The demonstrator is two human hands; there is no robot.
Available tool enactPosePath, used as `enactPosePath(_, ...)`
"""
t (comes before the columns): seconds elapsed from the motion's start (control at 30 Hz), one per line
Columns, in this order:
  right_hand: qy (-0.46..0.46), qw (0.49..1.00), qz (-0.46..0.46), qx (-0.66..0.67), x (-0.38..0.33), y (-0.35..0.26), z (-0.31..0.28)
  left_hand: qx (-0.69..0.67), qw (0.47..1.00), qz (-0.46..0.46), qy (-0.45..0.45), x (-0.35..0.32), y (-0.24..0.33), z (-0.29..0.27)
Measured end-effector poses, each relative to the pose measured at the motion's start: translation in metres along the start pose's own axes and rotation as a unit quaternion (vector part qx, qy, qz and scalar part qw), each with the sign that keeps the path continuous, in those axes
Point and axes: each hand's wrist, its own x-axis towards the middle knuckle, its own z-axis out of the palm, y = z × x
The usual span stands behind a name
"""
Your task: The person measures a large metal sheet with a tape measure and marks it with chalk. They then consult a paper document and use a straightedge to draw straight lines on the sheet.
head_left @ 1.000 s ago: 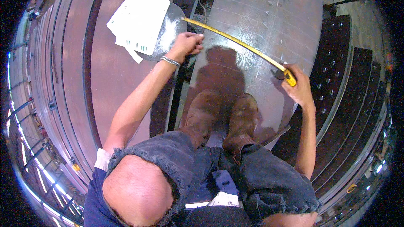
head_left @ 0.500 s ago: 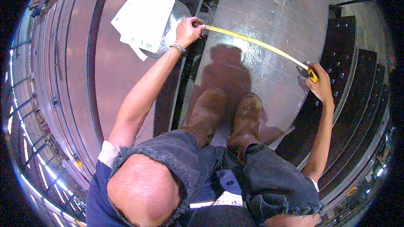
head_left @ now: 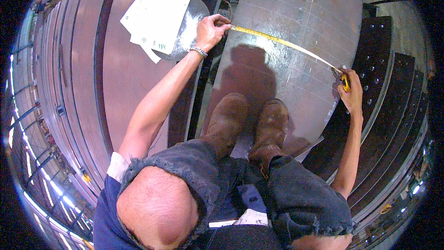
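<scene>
A yellow tape measure blade (head_left: pixel 277 40) stretches across a grey steel plate (head_left: pixel 319 23), sloping down from left to right. My left hand (head_left: pixel 212 32), with a chain bracelet at its wrist, pinches the blade's end at the plate's left edge. Near the right edge, my right hand (head_left: pixel 353 93) is closed around the yellow and black tape measure case (head_left: pixel 345 82). Small slender items stick out by its fingertips where the blade comes in; their kind is unclear. Faint scribed lines run over the plate.
White paper sheets (head_left: pixel 155 14) lie over a round metal disc (head_left: pixel 196 16) on a brown plate (head_left: pixel 134 74) at left. My brown boots (head_left: pixel 229 118) stand on the grey plate. A dark gap (head_left: pixel 201 97) separates the plates. Drilled dark steel pieces (head_left: pixel 377 65) stand at right.
My left hand has moved slightly up and right with the tape's end. My right fingers have shifted, and the slender items now sit against the blade near the case.
</scene>
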Motion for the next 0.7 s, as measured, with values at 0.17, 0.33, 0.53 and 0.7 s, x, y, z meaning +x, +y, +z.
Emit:
enactPosePath(0.17, 0.002, 1.000, 0.008, -0.022, -0.002, 0.004, 0.003, -0.006, 1.000, 0.004, 0.016, 0.003, -0.005, 0.006)
enactPosePath(0.33, -0.012, 0.999, 0.002, -0.040, -0.007, 0.001, 0.002, 0.001, 0.999, 0.040, 0.014, 0.005, -0.012, 0.005)
enactPosePath(0.53, -0.009, 0.999, 0.012, -0.041, -0.010, 0.000, -0.001, -0.040, 0.999, -0.006, -0.012, -0.001, -0.006, 0.005)
enactPosePath(0.7, -0.034, 0.999, 0.026, -0.006, -0.010, -0.014, -0.004, -0.055, 0.998, -0.009, -0.007, -0.004, -0.008, 0.002)
